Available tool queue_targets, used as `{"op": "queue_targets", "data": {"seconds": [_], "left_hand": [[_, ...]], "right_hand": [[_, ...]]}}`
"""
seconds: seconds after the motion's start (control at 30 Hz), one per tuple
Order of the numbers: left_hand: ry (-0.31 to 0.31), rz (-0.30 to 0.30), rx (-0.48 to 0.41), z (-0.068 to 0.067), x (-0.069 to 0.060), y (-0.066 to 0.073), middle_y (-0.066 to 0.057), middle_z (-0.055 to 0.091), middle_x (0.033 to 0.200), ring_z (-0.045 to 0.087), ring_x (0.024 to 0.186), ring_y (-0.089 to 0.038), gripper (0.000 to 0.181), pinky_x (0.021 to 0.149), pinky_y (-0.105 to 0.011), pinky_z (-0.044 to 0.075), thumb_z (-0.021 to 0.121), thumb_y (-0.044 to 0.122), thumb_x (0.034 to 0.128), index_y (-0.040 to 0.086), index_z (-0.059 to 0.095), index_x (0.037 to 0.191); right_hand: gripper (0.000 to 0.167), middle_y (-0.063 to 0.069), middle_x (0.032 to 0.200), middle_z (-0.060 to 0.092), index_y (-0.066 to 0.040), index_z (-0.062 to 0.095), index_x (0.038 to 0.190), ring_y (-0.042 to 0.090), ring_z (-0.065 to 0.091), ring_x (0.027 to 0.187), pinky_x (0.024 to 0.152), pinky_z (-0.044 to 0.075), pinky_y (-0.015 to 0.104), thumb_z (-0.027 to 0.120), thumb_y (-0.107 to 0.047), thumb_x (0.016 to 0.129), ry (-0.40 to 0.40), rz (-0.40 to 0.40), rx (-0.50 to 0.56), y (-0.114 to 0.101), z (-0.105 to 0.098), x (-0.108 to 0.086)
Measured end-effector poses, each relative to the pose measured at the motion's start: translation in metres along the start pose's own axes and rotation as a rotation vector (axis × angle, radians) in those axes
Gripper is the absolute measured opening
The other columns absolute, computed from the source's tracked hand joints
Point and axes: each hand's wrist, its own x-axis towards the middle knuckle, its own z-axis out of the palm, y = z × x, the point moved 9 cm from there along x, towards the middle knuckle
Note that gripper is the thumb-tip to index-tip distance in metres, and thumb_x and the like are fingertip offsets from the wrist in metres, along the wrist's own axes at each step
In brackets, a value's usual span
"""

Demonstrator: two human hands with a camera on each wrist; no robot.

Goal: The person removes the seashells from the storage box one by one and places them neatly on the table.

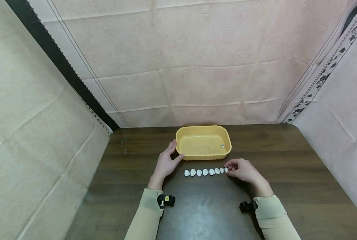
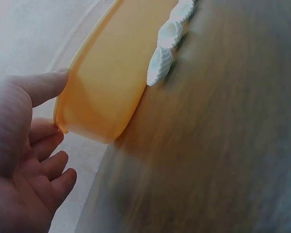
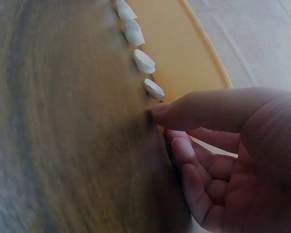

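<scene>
A yellow plastic basin (image 1: 203, 157) stands at the back of the table, with one small shell (image 1: 222, 146) inside near its right end. My left hand (image 1: 166, 162) holds the basin's front left corner, thumb at the front rim and fingers along the left side. In front of the basin several white ribbed seashells (image 1: 199, 173) form a row from left to right. At the row's right end my right hand (image 1: 241, 169) pinches a small white shell (image 1: 226, 169) between thumb and fingers. The thumb hides that shell in the right wrist view, where the neighbouring shell (image 3: 154, 90) shows just beyond.
The dark wooden table (image 1: 202, 206) reaches back to a pale cloth hanging (image 1: 196, 83) right behind the basin. More pale cloth hangs at the left (image 1: 37, 133) and the right (image 1: 340, 133). Each wrist wears a small black camera.
</scene>
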Motion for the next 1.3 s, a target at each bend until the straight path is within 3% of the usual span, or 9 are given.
{"op": "queue_targets", "data": {"seconds": [0.6, 0.77, 0.9, 1.03, 1.13, 1.3], "left_hand": [[0.0, -0.002, 0.0, -0.001, 0.0, 0.003, -0.01, 0.038, 0.171, 0.029, 0.159, -0.024, 0.081, 0.127, -0.047, 0.029, 0.074, 0.045, 0.1017, 0.003, 0.041, 0.162], [0.004, 0.003, 0.0, -0.001, 0.0, 0.004, -0.007, 0.038, 0.171, 0.029, 0.159, -0.025, 0.081, 0.127, -0.048, 0.029, 0.074, 0.045, 0.1015, 0.002, 0.041, 0.162], [0.004, 0.01, -0.001, -0.001, -0.001, 0.005, -0.009, 0.038, 0.171, 0.029, 0.159, -0.028, 0.078, 0.127, -0.05, 0.029, 0.075, 0.039, 0.102, 0.001, 0.041, 0.161], [0.01, -0.004, -0.014, -0.003, 0.0, 0.003, -0.008, 0.038, 0.171, 0.029, 0.159, -0.026, 0.076, 0.127, -0.05, 0.029, 0.077, 0.033, 0.1016, 0.003, 0.041, 0.162], [0.013, 0.0, -0.008, -0.003, 0.0, 0.002, -0.009, 0.038, 0.17, 0.03, 0.159, -0.027, 0.075, 0.127, -0.05, 0.029, 0.077, 0.032, 0.1017, 0.003, 0.041, 0.162], [0.002, 0.016, -0.003, -0.001, 0.001, 0.002, -0.013, 0.038, 0.17, 0.03, 0.159, -0.029, 0.075, 0.127, -0.051, 0.029, 0.076, 0.031, 0.1023, 0.001, 0.04, 0.162]], "right_hand": [[0.021, 0.001, 0.094, 0.072, -0.006, 0.078, 0.111, 0.018, 0.066, 0.089, 0.08, 0.056, 0.036, 0.083, -0.006, 0.09, -0.033, -0.019, 0.031, 0.001, -0.006, -0.001], [0.024, 0.003, 0.102, 0.075, -0.005, 0.077, 0.119, 0.02, 0.068, 0.093, 0.081, 0.057, 0.036, 0.079, -0.015, 0.098, -0.029, -0.046, 0.068, -0.004, -0.023, -0.005], [0.028, 0.009, 0.114, 0.076, -0.003, 0.075, 0.125, 0.021, 0.069, 0.102, 0.086, 0.057, 0.031, 0.074, -0.021, 0.103, 0.037, -0.076, 0.122, -0.024, -0.045, -0.007], [0.027, 0.014, 0.124, 0.074, -0.003, 0.074, 0.127, 0.026, 0.068, 0.109, 0.091, 0.058, 0.03, 0.072, -0.018, 0.105, 0.082, -0.115, 0.204, -0.057, -0.057, 0.006], [0.026, 0.016, 0.126, 0.074, -0.003, 0.074, 0.128, 0.028, 0.067, 0.112, 0.092, 0.057, 0.03, 0.07, -0.016, 0.106, 0.079, -0.148, 0.202, -0.076, -0.056, 0.025], [0.029, 0.022, 0.135, 0.069, -0.001, 0.072, 0.133, 0.03, 0.065, 0.116, 0.093, 0.055, 0.035, 0.064, -0.013, 0.108, 0.048, -0.136, 0.161, -0.079, -0.043, 0.06]]}}
